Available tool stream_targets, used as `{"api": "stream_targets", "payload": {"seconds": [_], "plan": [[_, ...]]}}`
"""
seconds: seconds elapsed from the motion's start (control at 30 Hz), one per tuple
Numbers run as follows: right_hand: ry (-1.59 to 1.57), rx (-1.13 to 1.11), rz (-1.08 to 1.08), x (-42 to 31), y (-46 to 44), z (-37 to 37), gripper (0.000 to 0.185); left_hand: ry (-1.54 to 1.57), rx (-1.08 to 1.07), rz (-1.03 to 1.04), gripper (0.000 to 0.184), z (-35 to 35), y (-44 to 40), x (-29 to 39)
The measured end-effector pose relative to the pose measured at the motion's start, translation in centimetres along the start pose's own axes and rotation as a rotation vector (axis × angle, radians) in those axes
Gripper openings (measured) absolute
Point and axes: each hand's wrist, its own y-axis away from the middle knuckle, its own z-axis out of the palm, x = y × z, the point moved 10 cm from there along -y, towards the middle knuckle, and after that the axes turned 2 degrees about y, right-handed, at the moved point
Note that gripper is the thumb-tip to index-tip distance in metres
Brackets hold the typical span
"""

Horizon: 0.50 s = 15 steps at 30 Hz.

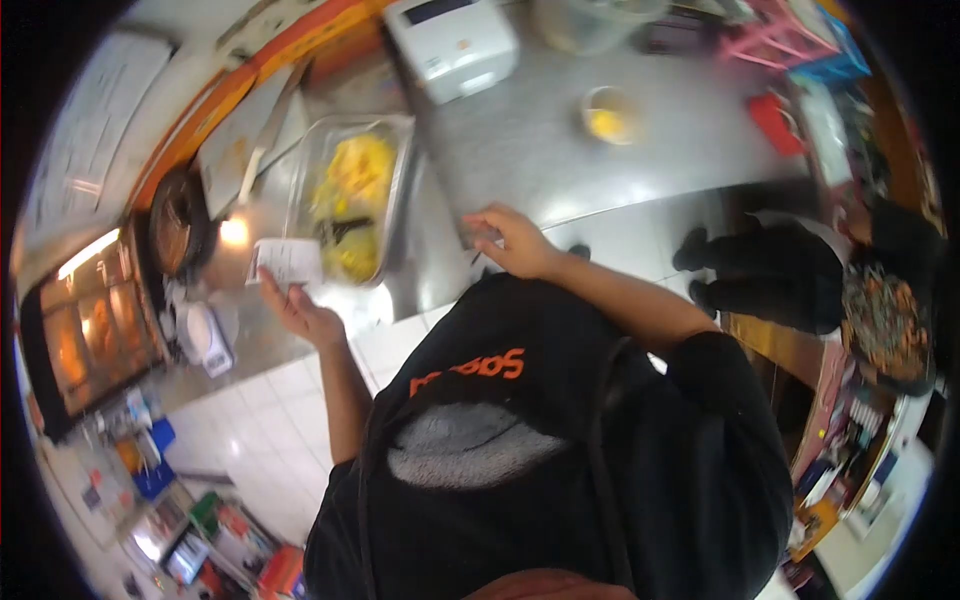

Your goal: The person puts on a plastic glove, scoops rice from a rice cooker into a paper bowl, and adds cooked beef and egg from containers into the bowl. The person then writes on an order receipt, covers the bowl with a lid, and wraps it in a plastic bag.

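My left hand (303,312) pinches a white printed paper slip (287,261) over the metal counter. Behind the slip sits a clear rectangular tray (400,150) with yellow food (360,170) in it; a dark utensil (350,228) lies across the food. My right hand (515,240) is over the counter's front edge, right of the tray. Its fingers are loosely bent and apart, and I see nothing held in them.
A white label printer (455,48) stands at the back. A small tub (608,117) with yellow contents is on the steel counter (530,150). A knife (268,140) lies beyond the tray. At left are a scale (205,340) and lit cabinet (95,325). Another person (850,280) stands at right.
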Motion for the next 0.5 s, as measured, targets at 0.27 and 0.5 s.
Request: {"api": "stream_targets", "payload": {"seconds": [0.27,0.5], "plan": [[-0.689,-0.205,0.725,13.8,24.3,-5.7,0.059,0.017,-0.328,0.043,0.047,16.7,3.9,7.3],[-0.745,0.229,0.727,14.6,41.9,-20.9,0.047,-0.305,-0.847,-0.055,0.043,38.3,14.5,1.6]]}}
